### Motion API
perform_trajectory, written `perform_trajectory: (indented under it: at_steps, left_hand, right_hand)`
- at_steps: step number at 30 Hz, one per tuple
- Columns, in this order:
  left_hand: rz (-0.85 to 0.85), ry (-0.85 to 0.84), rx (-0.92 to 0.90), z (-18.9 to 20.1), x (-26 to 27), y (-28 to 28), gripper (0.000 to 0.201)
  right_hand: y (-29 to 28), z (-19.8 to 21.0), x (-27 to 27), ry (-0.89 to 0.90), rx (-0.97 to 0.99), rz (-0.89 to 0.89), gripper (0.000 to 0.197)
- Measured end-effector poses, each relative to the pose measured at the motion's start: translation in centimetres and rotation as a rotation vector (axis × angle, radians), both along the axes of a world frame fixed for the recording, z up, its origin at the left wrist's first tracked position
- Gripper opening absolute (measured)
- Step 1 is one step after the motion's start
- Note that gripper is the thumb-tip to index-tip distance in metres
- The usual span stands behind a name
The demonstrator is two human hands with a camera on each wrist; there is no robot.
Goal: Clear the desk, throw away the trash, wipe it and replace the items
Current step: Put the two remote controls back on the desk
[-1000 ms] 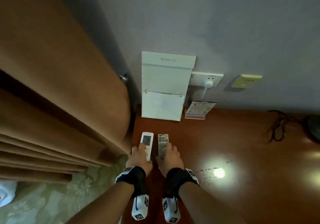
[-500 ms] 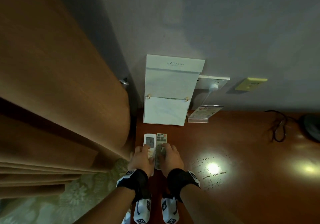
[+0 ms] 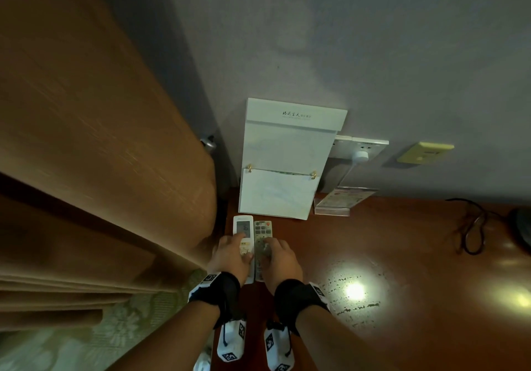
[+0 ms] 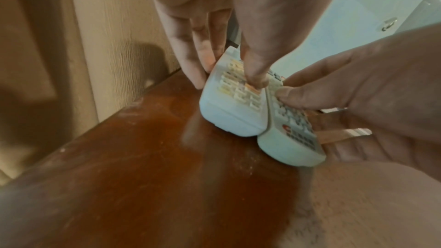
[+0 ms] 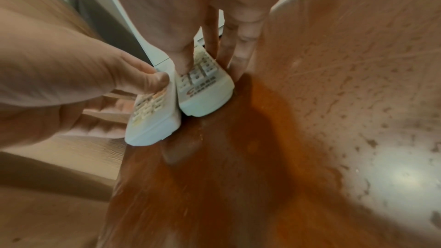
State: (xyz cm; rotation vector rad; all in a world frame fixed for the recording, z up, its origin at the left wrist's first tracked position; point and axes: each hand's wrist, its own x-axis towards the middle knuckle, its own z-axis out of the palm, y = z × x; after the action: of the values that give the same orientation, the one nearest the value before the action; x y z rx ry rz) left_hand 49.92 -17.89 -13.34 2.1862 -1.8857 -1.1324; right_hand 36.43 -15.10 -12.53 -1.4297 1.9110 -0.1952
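Where 2 remotes [image 3: 242, 228] lie, folder [image 3: 287, 163] just behind

Near the left edge of the surface [image 3: 402, 255] the left remote [image 3: 243, 228], under the left hand [image 3: 230, 258], touches the right remote [image 3: 262, 229], under the right hand [image 3: 280, 261]; just behind them a folder [image 3: 287, 163] leans on the wall [image 3: 344, 40], a card stand [image 3: 342, 201] at its right.

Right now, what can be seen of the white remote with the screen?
The white remote is slim plastic, with a grey screen at its far end and yellowed buttons below. It lies flat, face up, at the left edge of the desk, side against the grey remote. The left hand pinches it: thumb on the buttons, fingers along its left side.
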Motion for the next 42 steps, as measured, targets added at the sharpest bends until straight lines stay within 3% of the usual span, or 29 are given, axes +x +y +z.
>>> perform_trajectory:
  at_steps: [17, 23, 33, 42]
  left_hand:
    - [-0.014, 0.029, -0.037, -0.3, 0.2, 0.4, 0.050]
    - [-0.065, -0.017, -0.033, 0.7, 0.6, 1.0, 0.051]
    - [-0.249, -0.091, -0.189, 10.1, -0.9, 1.6, 0.047]
    - [-0.558, -0.020, -0.344, 18.3, -12.5, 7.9, 0.038]
  right_hand:
    - [-0.8, 0.0, 0.1, 0.003, 0.009, -0.017, 0.041]
    - [-0.5, 1.5, -0.3, 0.056, -0.002, 0.037, 0.050]
    - [3.6, 11.2, -3.4, 0.094, -0.099, 0.000, 0.035]
    - [14.6, 20.5, -12.6, 0.203, -0.198, -0.132, 0.037]
